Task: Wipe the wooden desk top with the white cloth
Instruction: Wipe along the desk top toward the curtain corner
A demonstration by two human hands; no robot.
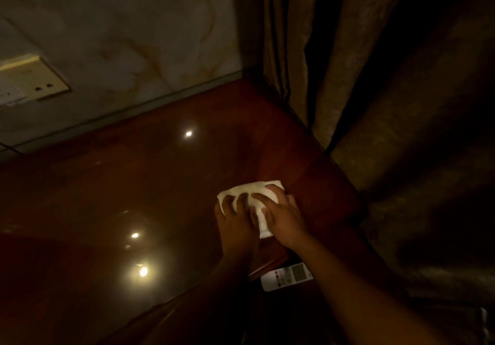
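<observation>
A folded white cloth (pixel 255 193) lies flat on the glossy dark wooden desk top (pixel 139 184), near its right front corner. My left hand (pixel 235 219) presses on the cloth's left part with fingers spread. On the cloth's right part rests my right hand (pixel 281 217), fingers spread as well. Both hands cover most of the cloth, so only its far edge and a strip between them show.
A white remote control (pixel 286 276) lies just below the desk's front edge, under my right forearm. Brown curtains (pixel 348 77) hang along the desk's right side. A marbled wall with a socket plate (pixel 34 79) runs behind the desk. Ceiling lights reflect on the wood.
</observation>
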